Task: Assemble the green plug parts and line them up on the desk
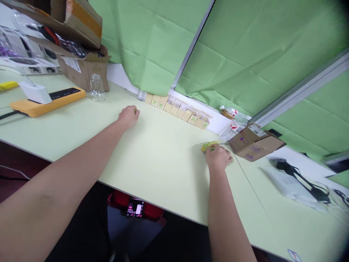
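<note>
My left hand (128,117) is closed just above the table on the left, its fingers pinching a small gold-coloured piece (135,109). Only a bit of that piece shows, so its kind is unclear. Over on the right, my right hand (217,156) reaches into a cluster of small shiny yellow-green pieces (206,146). Its fingers are curled down among them and partly hidden by the back of the hand. Between the two hands lies the pale table top (160,153).
Small tan cartons (176,108) line the back edge. A clear jar (96,88), an orange power strip (57,100) and an open cardboard box (84,71) stand left. Plastic bottles (236,115) and a brown box (253,142) are right. A phone (135,207) lies below the edge.
</note>
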{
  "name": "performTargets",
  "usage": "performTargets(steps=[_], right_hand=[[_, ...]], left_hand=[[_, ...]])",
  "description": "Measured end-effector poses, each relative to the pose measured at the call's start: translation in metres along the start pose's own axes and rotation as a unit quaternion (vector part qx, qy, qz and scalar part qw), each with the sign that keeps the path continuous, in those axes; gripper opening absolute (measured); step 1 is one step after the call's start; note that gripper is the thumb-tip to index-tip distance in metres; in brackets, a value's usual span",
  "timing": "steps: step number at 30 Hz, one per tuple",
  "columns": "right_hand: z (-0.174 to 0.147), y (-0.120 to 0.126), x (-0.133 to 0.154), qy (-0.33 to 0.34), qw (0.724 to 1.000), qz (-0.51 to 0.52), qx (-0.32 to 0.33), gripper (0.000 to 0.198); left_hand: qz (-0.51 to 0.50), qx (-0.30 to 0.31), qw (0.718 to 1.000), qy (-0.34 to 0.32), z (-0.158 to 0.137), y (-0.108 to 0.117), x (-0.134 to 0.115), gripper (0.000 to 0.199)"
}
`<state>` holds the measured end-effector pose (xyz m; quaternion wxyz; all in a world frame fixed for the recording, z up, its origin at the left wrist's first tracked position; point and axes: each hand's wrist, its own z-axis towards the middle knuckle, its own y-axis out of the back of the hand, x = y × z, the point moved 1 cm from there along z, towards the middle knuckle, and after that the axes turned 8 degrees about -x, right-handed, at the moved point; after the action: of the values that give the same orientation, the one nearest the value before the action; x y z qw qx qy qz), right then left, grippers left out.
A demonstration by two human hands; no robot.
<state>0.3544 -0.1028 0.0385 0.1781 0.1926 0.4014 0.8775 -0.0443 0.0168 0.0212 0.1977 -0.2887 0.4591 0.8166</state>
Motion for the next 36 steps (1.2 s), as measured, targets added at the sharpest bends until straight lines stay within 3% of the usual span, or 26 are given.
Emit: performTargets(steps=[4,7,10,12,14,17,19,21,23,26,28,31,34,36], right_hand=[[0.003,-0.005,-0.001,-0.006,1.000,-0.011,-0.013,0.032],[0.002,-0.007,-0.002,0.014,1.000,-0.016,-0.022,0.029],[0.001,-0.009,-0.002,0.035,0.998,-0.011,-0.041,0.025],[0.001,-0.008,0.000,0.045,0.997,0.001,-0.060,0.024],[-0.001,-0.005,0.006,0.055,0.995,0.029,-0.076,0.024],[-0.011,0.001,0.027,0.091,0.985,0.135,-0.058,0.024],[-0.024,0.004,0.046,0.123,0.957,0.261,0.006,0.023],[-0.041,0.005,0.067,0.130,0.908,0.388,0.086,0.023],[-0.056,0.004,0.084,0.120,0.862,0.468,0.155,0.023],[-0.068,0.002,0.098,0.084,0.826,0.523,0.195,0.022],[-0.068,0.000,0.100,0.027,0.793,0.573,0.204,0.022],[-0.059,-0.001,0.093,-0.120,0.724,0.651,0.196,0.019],[-0.049,-0.003,0.083,-0.246,0.656,0.679,0.220,0.013],[-0.045,-0.006,0.078,-0.297,0.630,0.669,0.261,0.006]], left_hand=[[-0.021,-0.078,0.994,-0.067,-0.012,0.003,-0.024,0.039],[-0.065,-0.076,0.979,-0.178,-0.031,0.001,-0.052,0.032],[-0.103,-0.012,0.946,-0.308,-0.056,-0.006,-0.076,0.030],[-0.115,0.043,0.926,-0.357,-0.071,-0.011,-0.085,0.030],[-0.131,0.099,0.911,-0.378,-0.082,-0.015,-0.089,0.033],[-0.159,0.199,0.904,-0.343,-0.091,-0.018,-0.088,0.053],[-0.186,0.261,0.901,-0.291,-0.094,-0.019,-0.087,0.076],[-0.214,0.305,0.893,-0.254,-0.095,-0.020,-0.087,0.090],[-0.223,0.331,0.884,-0.245,-0.096,-0.021,-0.090,0.084],[-0.224,0.335,0.882,-0.244,-0.095,-0.020,-0.095,0.061],[-0.232,0.330,0.882,-0.243,-0.093,-0.018,-0.096,0.053],[-0.212,0.324,0.886,-0.254,-0.087,-0.017,-0.091,0.050],[-0.170,0.296,0.913,-0.226,-0.077,-0.019,-0.080,0.058],[-0.139,0.264,0.935,-0.190,-0.068,-0.020,-0.070,0.058]])
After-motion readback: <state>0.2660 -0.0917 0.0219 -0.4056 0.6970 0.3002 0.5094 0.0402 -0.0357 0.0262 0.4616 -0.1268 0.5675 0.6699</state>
